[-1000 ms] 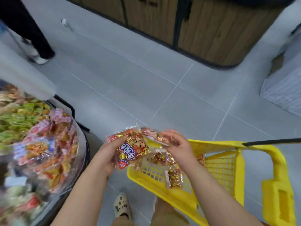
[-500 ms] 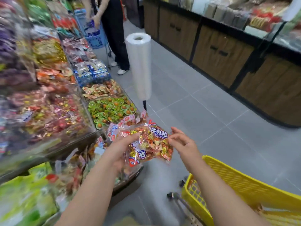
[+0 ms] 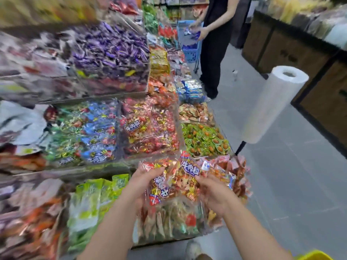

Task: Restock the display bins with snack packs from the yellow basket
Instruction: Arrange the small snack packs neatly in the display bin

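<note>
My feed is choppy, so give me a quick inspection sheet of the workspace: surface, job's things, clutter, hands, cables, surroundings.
Surface: display bins, clear-walled and heaped with wrapped snacks; the left side is blurred.
Job's things: snack packs held above the front bins; only a corner of the yellow basket shows at bottom right.
Clutter: roll of plastic bags on a stand beside the bins.
Hands: left hand and right hand both grip the snack packs, one on each side.
Cables: nothing seen.
Surroundings: grey tiled floor; another person at a blue basket further down the aisle; wooden cabinets opposite.
</note>
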`<state>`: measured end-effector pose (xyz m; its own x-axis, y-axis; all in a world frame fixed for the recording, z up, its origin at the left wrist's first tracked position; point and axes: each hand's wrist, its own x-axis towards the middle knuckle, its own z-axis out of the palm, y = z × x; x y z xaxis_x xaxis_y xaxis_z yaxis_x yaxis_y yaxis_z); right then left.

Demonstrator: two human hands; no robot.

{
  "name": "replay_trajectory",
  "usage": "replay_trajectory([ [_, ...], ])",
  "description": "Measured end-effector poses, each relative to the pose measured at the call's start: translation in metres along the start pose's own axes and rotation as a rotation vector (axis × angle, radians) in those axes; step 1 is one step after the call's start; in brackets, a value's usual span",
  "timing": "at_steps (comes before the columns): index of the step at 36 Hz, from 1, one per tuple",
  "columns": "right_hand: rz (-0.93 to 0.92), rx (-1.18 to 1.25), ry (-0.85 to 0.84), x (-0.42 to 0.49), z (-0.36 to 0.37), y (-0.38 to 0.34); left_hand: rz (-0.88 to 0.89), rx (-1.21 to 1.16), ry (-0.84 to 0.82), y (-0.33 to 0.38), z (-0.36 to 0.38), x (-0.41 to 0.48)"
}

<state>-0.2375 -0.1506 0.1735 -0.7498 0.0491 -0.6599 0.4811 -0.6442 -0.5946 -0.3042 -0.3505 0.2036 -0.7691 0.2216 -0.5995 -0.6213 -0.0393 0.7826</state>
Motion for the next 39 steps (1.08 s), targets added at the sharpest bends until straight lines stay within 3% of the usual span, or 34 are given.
replay_trajectory([
  [4, -0.013, -0.090, -0.062, 0.033, 0.031, -0.028, 0.013, -0.139, 0.153, 0.011, -0.029, 0.003],
  [11, -0.146, -0.329, -0.158, 0.105, 0.102, -0.091, 0.126, -0.150, 0.360, 0.042, -0.077, 0.006],
  [15, -0.325, -0.750, -0.088, 0.141, 0.140, -0.095, 0.181, -0.186, 0.438, 0.052, -0.100, 0.012],
  [20, -0.511, -1.047, -0.127, 0.177, 0.173, -0.067, 0.216, -0.255, 0.395, 0.068, -0.122, 0.022],
  [23, -0.557, -1.073, 0.005, 0.199, 0.180, -0.048, 0.222, -0.250, 0.355, 0.079, -0.138, 0.030],
  [31, -0.437, -0.905, 0.090, 0.218, 0.194, -0.012, 0.189, -0.178, 0.228, 0.108, -0.175, 0.062],
  [39, -0.384, -0.992, 0.156, 0.212, 0.194, -0.013, 0.190, -0.146, 0.162, 0.124, -0.167, 0.094],
])
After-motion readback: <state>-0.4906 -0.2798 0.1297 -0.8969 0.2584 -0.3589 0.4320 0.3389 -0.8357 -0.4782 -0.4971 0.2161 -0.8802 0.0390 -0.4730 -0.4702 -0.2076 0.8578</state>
